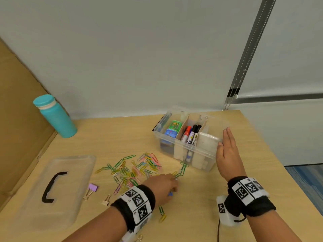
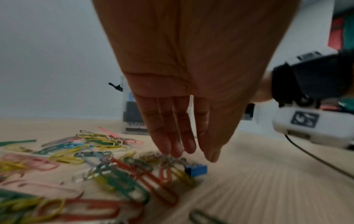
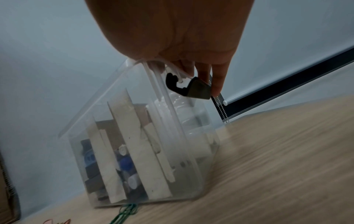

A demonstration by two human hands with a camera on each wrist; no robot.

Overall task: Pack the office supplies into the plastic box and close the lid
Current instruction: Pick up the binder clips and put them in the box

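The clear plastic box (image 1: 158,133) stands open at the back right of the table, holding markers (image 1: 191,135) and a green-and-blue item (image 1: 172,130) between card dividers. My right hand (image 1: 225,142) lies flat against its right end; in the right wrist view its fingers (image 3: 216,81) reach past the box's (image 3: 86,128) black latch (image 3: 188,87). Coloured paper clips (image 1: 138,168) lie scattered in front. My left hand (image 1: 172,182) is over their right edge, and its straight fingertips (image 2: 178,151) touch the paper clips (image 2: 107,171) beside a blue binder clip (image 2: 196,169). The lid (image 1: 52,186) lies at the left.
A teal bottle (image 1: 56,117) stands at the back left by a cardboard sheet (image 1: 19,137). A purple binder clip (image 1: 92,187) and a gold one (image 1: 107,200) lie near the lid. Linked green clips (image 1: 182,169) reach the box's front. The table edge runs along the right.
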